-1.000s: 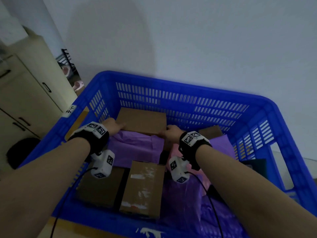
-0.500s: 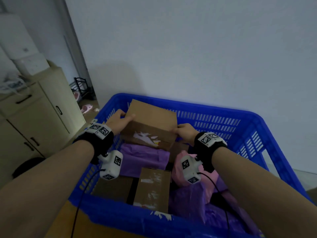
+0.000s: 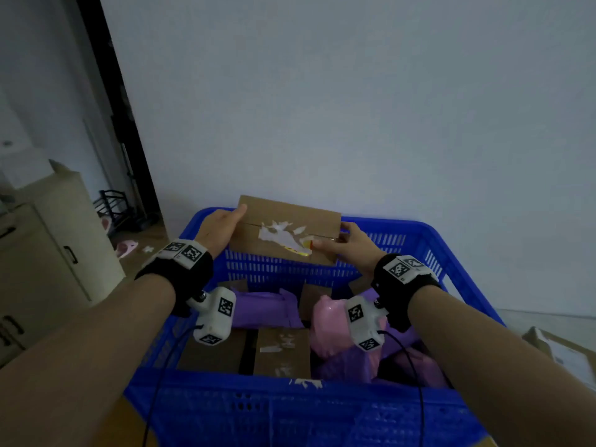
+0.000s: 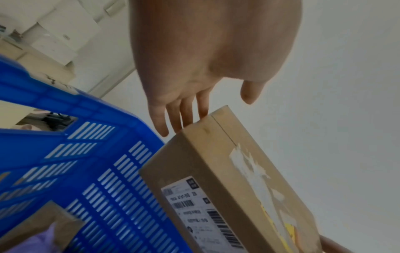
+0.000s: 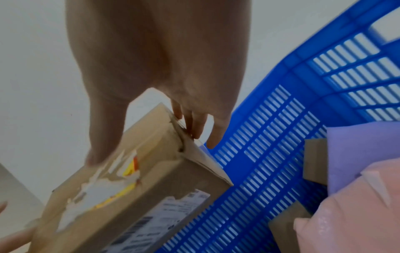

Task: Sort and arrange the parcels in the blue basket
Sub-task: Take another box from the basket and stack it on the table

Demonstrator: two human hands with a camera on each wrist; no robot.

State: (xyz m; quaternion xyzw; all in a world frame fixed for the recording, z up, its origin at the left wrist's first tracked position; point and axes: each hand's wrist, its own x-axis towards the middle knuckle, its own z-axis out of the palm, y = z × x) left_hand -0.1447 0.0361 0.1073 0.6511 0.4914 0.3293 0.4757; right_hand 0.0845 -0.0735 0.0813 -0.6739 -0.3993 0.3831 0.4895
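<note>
A blue slatted basket stands before me with several parcels inside: purple bags, a pink bag and a brown box. Both hands hold a flat brown cardboard box with torn white and yellow label scraps, tilted up above the basket's far rim. My left hand grips its left end, thumb on the front face and fingers behind. At the right end my right hand does the same. The left wrist view shows a shipping label on the box's lower side. The right wrist view shows my thumb on the torn face.
A bare white wall rises right behind the basket. To the left stand a cream cabinet and a dark shoe rack, with a pink slipper on the floor. Another cardboard box lies outside the basket at the right.
Both hands have lifted the cardboard box from the far side of the basket up over the far rim and tipped its torn-label face toward me. My head view has risen.
</note>
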